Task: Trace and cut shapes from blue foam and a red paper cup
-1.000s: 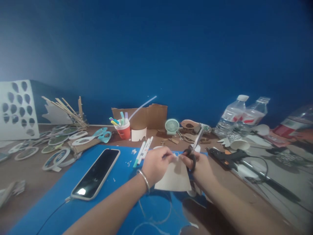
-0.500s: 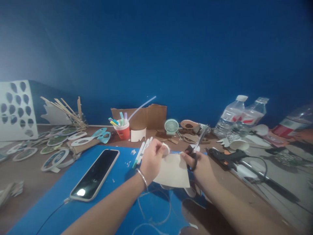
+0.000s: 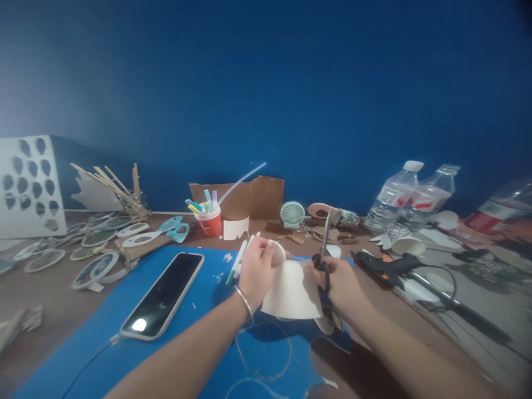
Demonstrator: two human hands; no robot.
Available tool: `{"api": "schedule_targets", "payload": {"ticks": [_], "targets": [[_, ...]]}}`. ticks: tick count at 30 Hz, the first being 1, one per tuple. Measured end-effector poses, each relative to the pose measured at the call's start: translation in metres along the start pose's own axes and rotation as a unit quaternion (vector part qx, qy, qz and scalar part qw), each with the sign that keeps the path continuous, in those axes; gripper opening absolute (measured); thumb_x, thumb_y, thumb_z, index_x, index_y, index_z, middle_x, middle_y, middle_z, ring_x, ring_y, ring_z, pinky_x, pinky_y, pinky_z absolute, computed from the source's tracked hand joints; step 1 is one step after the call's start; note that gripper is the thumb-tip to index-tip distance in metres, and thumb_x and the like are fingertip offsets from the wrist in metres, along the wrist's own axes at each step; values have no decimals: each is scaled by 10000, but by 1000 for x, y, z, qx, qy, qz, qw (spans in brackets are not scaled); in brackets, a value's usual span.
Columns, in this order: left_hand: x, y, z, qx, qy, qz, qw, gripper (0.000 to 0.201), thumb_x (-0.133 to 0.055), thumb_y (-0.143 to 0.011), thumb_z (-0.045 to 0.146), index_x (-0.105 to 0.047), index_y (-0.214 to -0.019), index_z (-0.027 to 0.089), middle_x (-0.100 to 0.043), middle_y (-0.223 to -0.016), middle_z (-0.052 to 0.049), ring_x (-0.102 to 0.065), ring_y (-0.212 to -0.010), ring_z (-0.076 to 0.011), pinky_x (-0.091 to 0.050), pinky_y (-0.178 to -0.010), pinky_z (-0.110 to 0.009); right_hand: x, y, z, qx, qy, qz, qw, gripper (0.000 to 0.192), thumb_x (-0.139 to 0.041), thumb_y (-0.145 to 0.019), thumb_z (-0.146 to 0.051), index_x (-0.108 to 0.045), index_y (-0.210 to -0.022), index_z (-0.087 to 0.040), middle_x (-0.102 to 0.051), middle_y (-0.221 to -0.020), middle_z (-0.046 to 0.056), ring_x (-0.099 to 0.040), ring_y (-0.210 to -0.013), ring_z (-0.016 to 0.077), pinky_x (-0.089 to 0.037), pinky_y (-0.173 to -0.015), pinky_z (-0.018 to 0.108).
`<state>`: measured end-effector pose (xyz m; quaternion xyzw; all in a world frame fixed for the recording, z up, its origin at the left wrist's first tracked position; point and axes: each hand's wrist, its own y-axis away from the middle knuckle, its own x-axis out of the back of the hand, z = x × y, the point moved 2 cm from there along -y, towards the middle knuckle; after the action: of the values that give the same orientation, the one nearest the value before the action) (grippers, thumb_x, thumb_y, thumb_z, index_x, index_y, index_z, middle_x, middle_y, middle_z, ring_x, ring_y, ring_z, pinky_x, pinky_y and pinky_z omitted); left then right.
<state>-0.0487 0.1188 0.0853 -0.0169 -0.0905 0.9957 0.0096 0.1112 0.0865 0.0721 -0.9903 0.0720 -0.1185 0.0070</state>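
My left hand, with a bangle at its wrist, is closed on a cream sheet of paper and a small white round piece at its fingertips. Across from it, my right hand is wrapped round black-handled scissors, whose blades point up and away from the paper. The right fingertips also touch the paper's upper right edge. Both hands hover over a blue mat. Under the paper lie some pale pieces that I cannot make out.
A phone with a cable lies at left. Markers and a red cup of pens stand beyond. A small fan sits at the back. To the right are a glue gun and plastic bottles. Rings clutter the far left.
The scissors have turned more upright and shifted slightly left. The paper now bends more between my hands, and the round white piece shows more fully.
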Motion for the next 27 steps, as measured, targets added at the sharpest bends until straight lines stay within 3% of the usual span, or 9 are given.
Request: {"api": "schedule_targets", "payload": {"ticks": [4,7,12,20,27], "targets": [[0,-3,-2,67,131,22,989,174,-488,-803,332,-452,-725,180,-641,-685,-24,-650,-666,-185,-497,-648,-330,-1,-1,4,-14,-12,-16,1000,220,-614,-590,-307,-466,-532,-154,-379,-498,-43,-329,-494,91,-265,-445,219],[1,-4,-4,92,163,39,982,162,-519,-783,316,-449,-736,177,-646,-707,-35,-658,-669,-197,-513,-624,-338,-2,-2,6,-22,-16,-16,1000,201,-614,-595,-285,-471,-546,-152,-385,-512,-45,-326,-496,87,-257,-447,217],[2,-4,-6,98,186,64,976,157,-502,-799,323,-444,-798,176,-654,-769,-55,-666,-687,-206,-526,-583,-329,-1,-2,9,-35,-28,-11,999,213,-645,-580,-269,-468,-544,-159,-369,-487,-60,-317,-477,80,-249,-434,214],[2,-4,1,116,263,110,951,139,-504,-808,296,-480,-830,161,-671,-831,-84,-664,-747,-205,-535,-598,-319,-1,-5,9,-37,-54,-17,998,181,-682,-585,-264,-560,-603,-132,-465,-519,-28,-391,-493,101,-304,-453,231],[10,-14,-4,78,269,141,950,143,-521,-804,286,-520,-825,144,-671,-809,-90,-664,-791,-199,-535,-657,-309,-2,-6,12,-32,-63,-28,997,180,-691,-590,-257,-567,-602,-126,-452,-491,-30,-366,-465,92,-273,-436,232]]}}
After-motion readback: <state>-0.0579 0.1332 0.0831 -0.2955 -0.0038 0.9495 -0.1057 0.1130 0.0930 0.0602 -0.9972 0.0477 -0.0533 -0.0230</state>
